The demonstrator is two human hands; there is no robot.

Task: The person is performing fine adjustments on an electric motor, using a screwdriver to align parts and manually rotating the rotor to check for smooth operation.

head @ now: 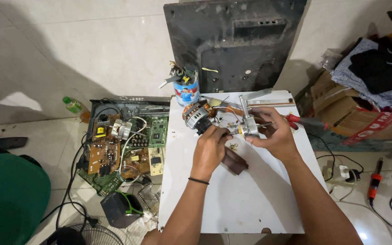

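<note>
My left hand (212,147) and my right hand (273,134) meet over a white board (250,199). Together they grip a small silver metal motor part with a shaft (247,123) sticking up. Just left of it lies a motor stator with copper windings (195,114). A red-handled screwdriver (307,121) lies under my right hand, pointing left. A dark brown block (236,161) rests on the board below my left hand. Small loose metal bits lie near my fingers.
A can holding tools (186,88) stands at the board's back left. A black panel (232,43) leans on the wall. An open device with circuit boards (123,145) lies on the floor to the left, with a green bottle (74,106). Cardboard boxes (364,122) and cables sit right.
</note>
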